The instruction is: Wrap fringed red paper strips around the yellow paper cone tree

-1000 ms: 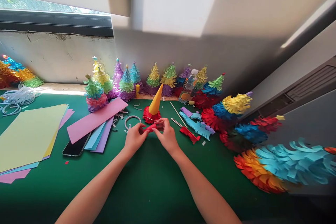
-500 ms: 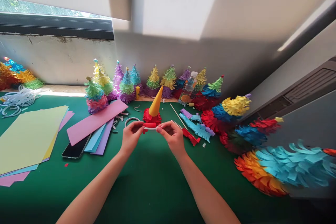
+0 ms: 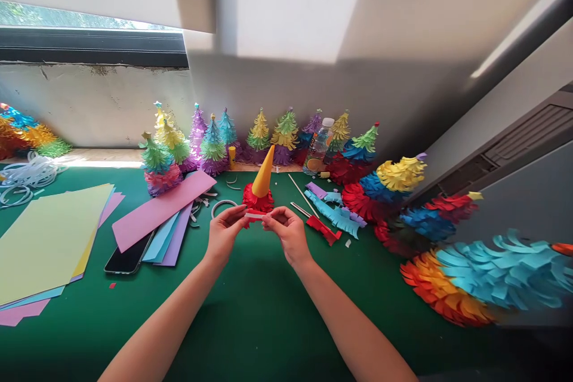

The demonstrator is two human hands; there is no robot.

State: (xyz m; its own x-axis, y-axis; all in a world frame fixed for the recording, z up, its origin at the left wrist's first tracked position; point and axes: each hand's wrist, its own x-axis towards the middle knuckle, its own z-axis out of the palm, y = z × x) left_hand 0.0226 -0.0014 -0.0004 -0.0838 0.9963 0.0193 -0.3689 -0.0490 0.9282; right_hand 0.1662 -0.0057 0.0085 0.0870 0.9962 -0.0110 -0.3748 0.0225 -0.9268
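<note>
A short red paper strip with a narrow white band, looking like tape, along it is stretched between my two hands. At its left end my left hand pinches it between thumb and fingers. My right hand closes on the right end the same way. Just beyond them stands a yellow paper cone, its base ringed by fringed red paper. A roll of tape lies beside my left fingers, partly hidden. Red paper scraps lie right of my right hand.
Fringed paper trees line the wall, with a plastic bottle among them. More trees curve down the right side. Coloured sheets, a pink strip and a phone are on the left. Thin sticks and blue fringe lie right.
The white band, earlier along the near edge of the red strip, now shows across its face. Both hands keep their pinch. The view has shifted slightly.
</note>
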